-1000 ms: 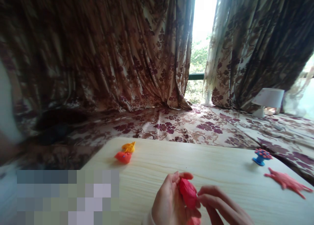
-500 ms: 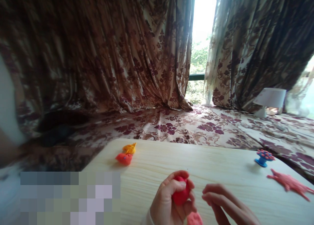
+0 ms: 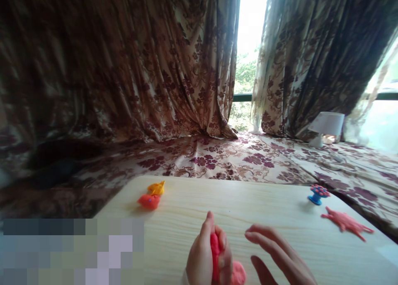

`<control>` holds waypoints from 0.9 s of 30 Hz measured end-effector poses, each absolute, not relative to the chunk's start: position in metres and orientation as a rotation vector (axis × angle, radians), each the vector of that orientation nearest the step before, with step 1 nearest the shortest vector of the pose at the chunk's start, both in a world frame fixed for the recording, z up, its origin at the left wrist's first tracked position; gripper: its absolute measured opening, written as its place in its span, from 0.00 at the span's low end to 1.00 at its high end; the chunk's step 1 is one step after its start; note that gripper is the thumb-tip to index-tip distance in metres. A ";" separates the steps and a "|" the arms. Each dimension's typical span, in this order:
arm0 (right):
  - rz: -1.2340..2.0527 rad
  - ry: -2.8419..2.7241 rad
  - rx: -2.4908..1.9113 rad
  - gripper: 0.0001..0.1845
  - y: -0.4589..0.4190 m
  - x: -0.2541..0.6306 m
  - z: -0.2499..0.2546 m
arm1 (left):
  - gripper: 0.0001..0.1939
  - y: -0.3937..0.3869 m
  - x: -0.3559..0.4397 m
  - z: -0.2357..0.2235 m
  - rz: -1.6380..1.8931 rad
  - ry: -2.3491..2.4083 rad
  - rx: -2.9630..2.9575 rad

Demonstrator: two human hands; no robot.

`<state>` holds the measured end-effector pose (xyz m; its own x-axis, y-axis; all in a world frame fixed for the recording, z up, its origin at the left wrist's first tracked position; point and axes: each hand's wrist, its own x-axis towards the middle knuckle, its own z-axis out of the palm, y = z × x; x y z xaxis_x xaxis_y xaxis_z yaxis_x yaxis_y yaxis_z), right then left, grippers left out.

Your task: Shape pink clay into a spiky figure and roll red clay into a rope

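Observation:
My left hand (image 3: 205, 254) is closed around a lump of red modelling clay (image 3: 215, 252), which shows between the thumb and the curled fingers. Just right of it, my right hand (image 3: 276, 252) hovers over the table with its fingers apart and nothing in them. A paler pinkish-red piece of clay (image 3: 239, 272) lies on the table beside my left hand, partly hidden by it.
At the table's (image 3: 192, 202) far left sit an orange-red clay figure (image 3: 149, 201) and a yellow one (image 3: 157, 188). Toward the right edge stand a blue mushroom-like piece with pink dots (image 3: 318, 193) and a flat pink clay shape (image 3: 345, 222). A lamp (image 3: 328, 125) stands beyond.
My left hand has turned and wrapped its fingers further around the red clay, its thumb now pointing up. My right hand's fingers have spread more. The whole view has shifted slightly to the right.

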<state>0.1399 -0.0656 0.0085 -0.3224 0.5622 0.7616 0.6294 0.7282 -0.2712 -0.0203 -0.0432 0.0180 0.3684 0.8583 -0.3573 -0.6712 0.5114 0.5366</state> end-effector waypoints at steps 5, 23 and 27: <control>-0.170 -2.109 -0.873 0.22 -0.067 0.134 0.019 | 0.22 -0.045 -0.011 0.027 0.886 0.588 0.236; 0.256 -1.893 -1.003 0.11 -0.077 0.132 0.029 | 0.20 -0.060 -0.021 0.029 0.918 0.694 0.794; 0.291 -1.901 -1.018 0.15 -0.075 0.135 0.027 | 0.18 -0.058 -0.021 0.030 0.943 0.723 0.843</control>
<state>0.1353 -0.0754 0.0266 -0.2260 0.7512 0.6202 0.5312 0.6287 -0.5679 -0.0212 -0.0581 0.0299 0.4105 0.8976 -0.1607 -0.3884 0.3316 0.8597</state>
